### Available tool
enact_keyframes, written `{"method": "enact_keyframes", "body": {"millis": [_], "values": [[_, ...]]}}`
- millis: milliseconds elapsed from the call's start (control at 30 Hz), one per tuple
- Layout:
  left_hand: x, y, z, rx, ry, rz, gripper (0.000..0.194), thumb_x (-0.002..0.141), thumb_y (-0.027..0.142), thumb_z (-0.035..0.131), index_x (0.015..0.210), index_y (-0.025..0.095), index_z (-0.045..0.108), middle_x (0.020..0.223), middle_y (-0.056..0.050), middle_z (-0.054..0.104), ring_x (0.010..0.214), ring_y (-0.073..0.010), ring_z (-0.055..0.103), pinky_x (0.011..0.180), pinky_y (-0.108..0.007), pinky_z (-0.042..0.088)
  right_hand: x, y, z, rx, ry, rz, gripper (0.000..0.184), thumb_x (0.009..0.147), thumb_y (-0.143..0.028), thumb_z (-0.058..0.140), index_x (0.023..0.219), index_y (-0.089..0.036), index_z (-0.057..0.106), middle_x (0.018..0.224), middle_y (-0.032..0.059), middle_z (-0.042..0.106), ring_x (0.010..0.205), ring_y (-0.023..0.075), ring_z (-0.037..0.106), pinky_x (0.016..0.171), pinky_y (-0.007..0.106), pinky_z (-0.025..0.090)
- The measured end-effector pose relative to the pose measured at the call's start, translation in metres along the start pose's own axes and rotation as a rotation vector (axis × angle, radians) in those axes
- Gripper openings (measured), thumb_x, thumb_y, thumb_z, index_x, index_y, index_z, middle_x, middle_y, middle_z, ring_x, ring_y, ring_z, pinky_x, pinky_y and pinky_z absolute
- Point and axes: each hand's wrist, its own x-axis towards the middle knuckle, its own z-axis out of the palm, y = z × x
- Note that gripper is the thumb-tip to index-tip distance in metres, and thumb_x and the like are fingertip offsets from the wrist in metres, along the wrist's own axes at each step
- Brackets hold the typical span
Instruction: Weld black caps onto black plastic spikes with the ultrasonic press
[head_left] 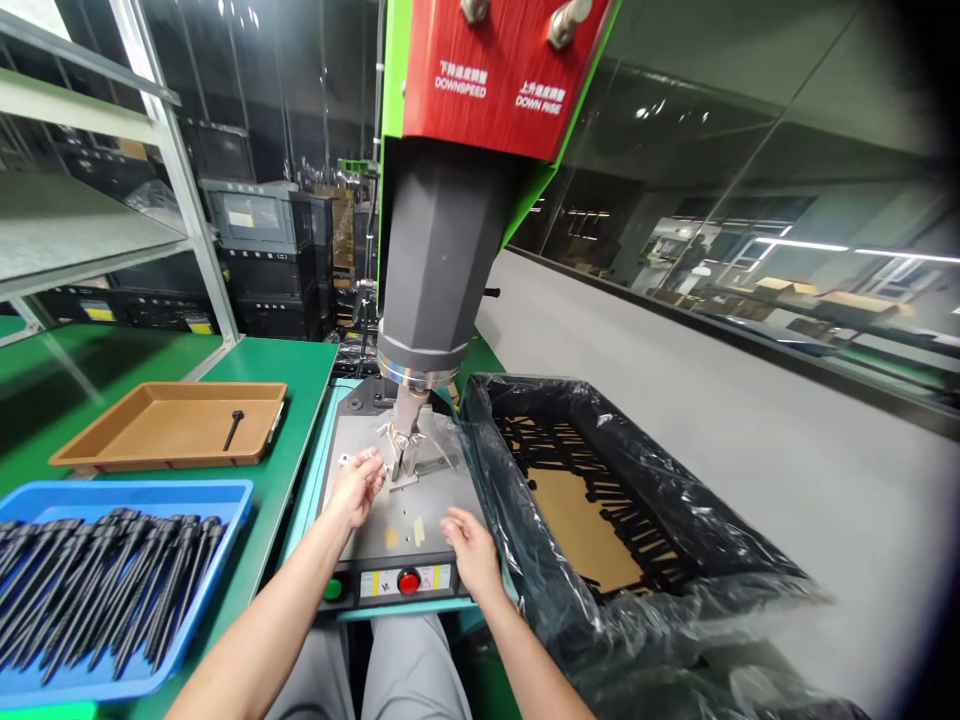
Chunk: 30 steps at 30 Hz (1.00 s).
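Note:
My left hand [358, 485] reaches to the metal fixture [409, 455] under the press horn [411, 405], its fingers curled at the fixture's left side; what they pinch is too small to name. My right hand [469, 548] rests on the grey machine plate [390, 520] near its front right corner, fingers lying loosely bent and apart, holding nothing. The large grey press head [439, 270] with a red panel hangs right over the fixture.
A red button [408, 581] and a green button [333, 589] sit on the machine's front. At left lie a blue tray [225, 500] of several black rods and a brown tray [172, 425] with one rod [233, 429]. A plastic-lined box [600, 500] stands at right.

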Motion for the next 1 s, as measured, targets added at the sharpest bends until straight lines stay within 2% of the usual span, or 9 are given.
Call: {"method": "enact_keyframes", "body": {"millis": [133, 233, 333, 467, 600, 800, 900, 1000], "values": [[-0.008, 0.008, 0.007, 0.056, -0.026, 0.09, 0.038, 0.069, 0.007, 0.075, 0.103, 0.016, 0.059, 0.071, 0.003, 0.062, 0.053, -0.0058, 0.061, 0.048, -0.012, 0.05, 0.035, -0.025, 0.048, -0.03, -0.111, -0.092, 0.043, 0.083, -0.047, 0.058, 0.111, -0.015, 0.067, 0.089, 0.0084, 0.073, 0.083, 0.0238, 0.067, 0.076, 0.037, 0.055], [-0.014, 0.016, 0.015, 0.103, -0.057, 0.147, 0.045, 0.067, 0.011, 0.077, 0.107, 0.015, 0.059, 0.071, 0.003, 0.06, 0.053, -0.0055, 0.06, 0.047, -0.013, 0.048, 0.06, -0.046, 0.075, -0.093, -0.035, -0.189, 0.041, 0.086, -0.041, 0.053, 0.115, -0.015, 0.065, 0.086, 0.0062, 0.071, 0.079, 0.0212, 0.065, 0.078, 0.036, 0.052], [-0.018, 0.023, 0.023, 0.132, -0.101, 0.198, 0.051, 0.064, 0.014, 0.079, 0.111, 0.014, 0.058, 0.073, 0.003, 0.06, 0.053, -0.005, 0.058, 0.047, -0.013, 0.047, 0.079, -0.063, 0.089, -0.179, 0.111, -0.283, 0.041, 0.088, -0.038, 0.048, 0.116, -0.014, 0.064, 0.088, 0.0074, 0.065, 0.079, 0.0206, 0.062, 0.08, 0.036, 0.05], [-0.018, 0.027, 0.026, 0.161, -0.126, 0.236, 0.056, 0.061, 0.016, 0.081, 0.112, 0.014, 0.058, 0.074, 0.002, 0.061, 0.053, -0.0054, 0.056, 0.046, -0.015, 0.045, 0.097, -0.075, 0.096, -0.282, 0.276, -0.374, 0.042, 0.087, -0.04, 0.05, 0.118, -0.015, 0.063, 0.102, 0.0123, 0.056, 0.094, 0.0251, 0.057, 0.089, 0.041, 0.046], [-0.016, 0.027, 0.024, 0.174, -0.116, 0.241, 0.066, 0.059, 0.017, 0.081, 0.119, 0.016, 0.055, 0.074, 0.001, 0.061, 0.053, -0.0064, 0.057, 0.046, -0.015, 0.042, 0.111, -0.081, 0.101, -0.379, 0.278, -0.394, 0.039, 0.083, -0.04, 0.057, 0.114, -0.017, 0.066, 0.112, 0.0149, 0.052, 0.112, 0.0309, 0.048, 0.1, 0.046, 0.037], [-0.016, 0.027, 0.021, 0.186, -0.13, 0.237, 0.072, 0.06, 0.018, 0.082, 0.125, 0.015, 0.051, 0.073, 0.002, 0.061, 0.054, -0.0063, 0.057, 0.047, -0.015, 0.043, 0.125, -0.092, 0.103, -0.369, 0.22, -0.398, 0.028, 0.085, -0.035, 0.054, 0.096, -0.015, 0.07, 0.107, 0.0138, 0.061, 0.107, 0.0275, 0.052, 0.098, 0.041, 0.038], [-0.017, 0.027, 0.021, 0.195, -0.128, 0.248, 0.076, 0.06, 0.02, 0.082, 0.128, 0.015, 0.05, 0.071, 0.003, 0.06, 0.054, -0.0069, 0.057, 0.047, -0.015, 0.043, 0.123, -0.101, 0.099, -0.367, 0.21, -0.433, 0.026, 0.087, -0.035, 0.051, 0.096, -0.016, 0.068, 0.104, 0.0119, 0.063, 0.104, 0.0255, 0.054, 0.096, 0.039, 0.039], [-0.018, 0.025, 0.019, 0.199, -0.128, 0.25, 0.08, 0.058, 0.021, 0.084, 0.13, 0.016, 0.049, 0.071, 0.003, 0.061, 0.054, -0.0072, 0.057, 0.047, -0.016, 0.042, 0.111, -0.104, 0.091, -0.358, 0.224, -0.456, 0.028, 0.089, -0.037, 0.049, 0.099, -0.016, 0.066, 0.104, 0.0121, 0.065, 0.104, 0.0262, 0.054, 0.096, 0.041, 0.039]]}}
